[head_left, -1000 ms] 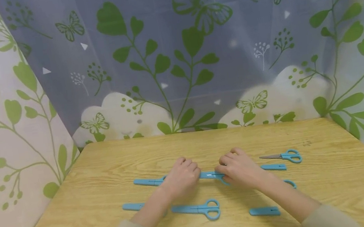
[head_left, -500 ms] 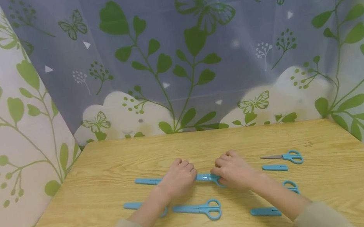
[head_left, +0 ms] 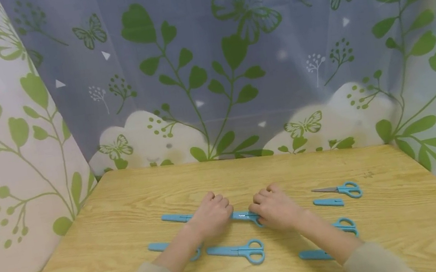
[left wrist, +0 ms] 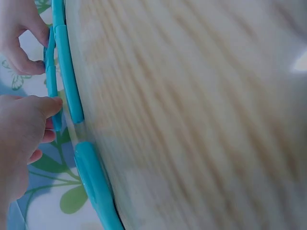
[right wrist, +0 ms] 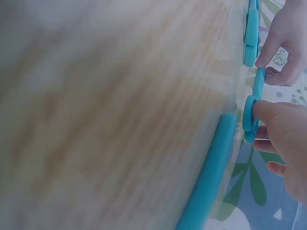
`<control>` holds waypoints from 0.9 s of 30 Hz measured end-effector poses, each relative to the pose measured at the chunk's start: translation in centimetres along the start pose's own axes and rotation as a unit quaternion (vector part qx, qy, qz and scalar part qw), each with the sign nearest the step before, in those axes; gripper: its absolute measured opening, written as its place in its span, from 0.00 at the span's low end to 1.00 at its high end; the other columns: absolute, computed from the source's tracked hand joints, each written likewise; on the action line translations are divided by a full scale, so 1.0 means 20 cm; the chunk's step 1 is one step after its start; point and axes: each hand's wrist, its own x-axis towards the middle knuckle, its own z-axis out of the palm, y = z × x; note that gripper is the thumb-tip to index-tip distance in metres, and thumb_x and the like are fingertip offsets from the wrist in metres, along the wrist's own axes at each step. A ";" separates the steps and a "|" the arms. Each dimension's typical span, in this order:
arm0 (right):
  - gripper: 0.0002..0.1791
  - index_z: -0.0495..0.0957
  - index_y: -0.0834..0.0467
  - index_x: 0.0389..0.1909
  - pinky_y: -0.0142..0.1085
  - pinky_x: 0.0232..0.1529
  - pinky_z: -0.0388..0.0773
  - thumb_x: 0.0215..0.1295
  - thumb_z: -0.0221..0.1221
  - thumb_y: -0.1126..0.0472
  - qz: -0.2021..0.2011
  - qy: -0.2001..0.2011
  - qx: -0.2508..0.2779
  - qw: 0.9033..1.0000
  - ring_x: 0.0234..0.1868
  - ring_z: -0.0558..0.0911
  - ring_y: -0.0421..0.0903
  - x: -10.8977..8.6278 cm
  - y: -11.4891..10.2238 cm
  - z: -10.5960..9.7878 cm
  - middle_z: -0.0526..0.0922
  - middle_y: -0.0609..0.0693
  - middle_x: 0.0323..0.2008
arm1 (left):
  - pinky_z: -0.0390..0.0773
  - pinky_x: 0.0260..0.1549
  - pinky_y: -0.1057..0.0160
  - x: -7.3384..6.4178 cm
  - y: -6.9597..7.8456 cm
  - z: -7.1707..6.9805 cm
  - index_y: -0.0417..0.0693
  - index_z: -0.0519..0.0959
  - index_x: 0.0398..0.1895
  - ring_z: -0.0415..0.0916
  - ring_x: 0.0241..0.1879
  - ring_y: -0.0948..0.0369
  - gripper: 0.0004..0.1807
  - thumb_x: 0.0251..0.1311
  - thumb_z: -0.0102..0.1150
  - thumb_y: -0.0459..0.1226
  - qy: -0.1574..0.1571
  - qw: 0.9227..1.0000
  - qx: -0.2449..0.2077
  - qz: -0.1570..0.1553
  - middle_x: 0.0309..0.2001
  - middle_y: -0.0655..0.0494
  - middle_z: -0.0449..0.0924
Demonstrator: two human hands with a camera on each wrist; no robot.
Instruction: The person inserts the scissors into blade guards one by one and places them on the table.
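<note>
A pair of light-blue scissors [head_left: 243,216] with its blades in a blue sheath is held between both hands. My left hand [head_left: 213,215] pinches the sheath end, with the thumb on it in the left wrist view. The right hand [head_left: 274,208] pinches the finger loops [right wrist: 248,114] at the other end. In the wrist views the pair is raised off the table. Behind the left hand lies another sheathed pair [head_left: 176,218], its handles hidden. A further sheathed pair [head_left: 159,246] is partly covered by the left forearm. Another sheathed pair [head_left: 235,250] lies in front of the hands.
On the right of the wooden table [head_left: 249,173] lie bare-bladed scissors [head_left: 349,190] and a loose sheath [head_left: 328,202]. Nearer me are more scissors [head_left: 346,225] and another sheath [head_left: 315,254], both partly behind the right forearm. A patterned curtain [head_left: 210,85] hangs behind the table.
Both hands have shifted a little left and slightly towards me with the held scissors. More of the scissors beside the right forearm shows now. The others lie as before.
</note>
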 end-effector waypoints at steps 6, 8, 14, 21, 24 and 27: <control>0.11 0.79 0.51 0.39 0.45 0.46 0.69 0.54 0.63 0.53 -0.006 -0.036 -0.014 0.999 0.42 0.76 0.46 0.01 -0.02 0.00 0.78 0.46 0.36 | 0.70 0.45 0.60 0.01 0.02 0.00 0.50 0.79 0.35 0.69 0.34 0.62 0.07 0.63 0.51 0.38 -0.051 0.999 0.007 0.009 0.31 0.60 0.74; 0.11 0.79 0.51 0.39 0.45 0.46 0.69 0.55 0.62 0.53 -0.004 -0.050 -0.016 0.999 0.43 0.75 0.47 0.01 -0.03 0.00 0.78 0.46 0.37 | 0.70 0.46 0.60 0.00 0.03 0.00 0.50 0.79 0.37 0.70 0.36 0.61 0.07 0.63 0.50 0.38 -0.066 0.998 0.004 0.008 0.33 0.60 0.75; 0.12 0.79 0.50 0.42 0.45 0.46 0.69 0.57 0.61 0.53 0.003 -0.076 -0.012 0.997 0.44 0.75 0.47 0.01 -0.04 0.00 0.78 0.46 0.38 | 0.69 0.48 0.60 0.00 0.04 0.00 0.50 0.79 0.41 0.70 0.38 0.62 0.09 0.64 0.50 0.39 -0.091 0.996 -0.011 0.002 0.36 0.60 0.76; 0.13 0.78 0.50 0.44 0.45 0.46 0.70 0.60 0.59 0.52 0.013 -0.072 0.019 0.997 0.44 0.76 0.46 0.01 -0.04 0.00 0.78 0.46 0.38 | 0.69 0.48 0.58 0.00 0.03 -0.02 0.50 0.80 0.39 0.71 0.38 0.61 0.08 0.63 0.51 0.40 -0.067 0.997 -0.023 0.009 0.35 0.59 0.77; 0.14 0.78 0.51 0.46 0.45 0.47 0.70 0.61 0.58 0.51 0.022 -0.072 0.047 0.996 0.45 0.76 0.46 0.00 -0.02 -0.02 0.78 0.46 0.39 | 0.69 0.49 0.57 0.01 0.01 -0.04 0.50 0.79 0.38 0.71 0.37 0.61 0.09 0.62 0.51 0.41 -0.056 0.998 -0.033 0.007 0.33 0.60 0.76; 0.16 0.78 0.52 0.48 0.46 0.48 0.69 0.63 0.56 0.50 0.030 -0.075 0.074 0.994 0.45 0.75 0.47 -0.01 -0.01 -0.04 0.77 0.46 0.40 | 0.69 0.49 0.58 0.03 0.00 -0.07 0.50 0.79 0.38 0.71 0.37 0.61 0.10 0.60 0.54 0.44 -0.054 0.998 -0.032 0.002 0.33 0.61 0.75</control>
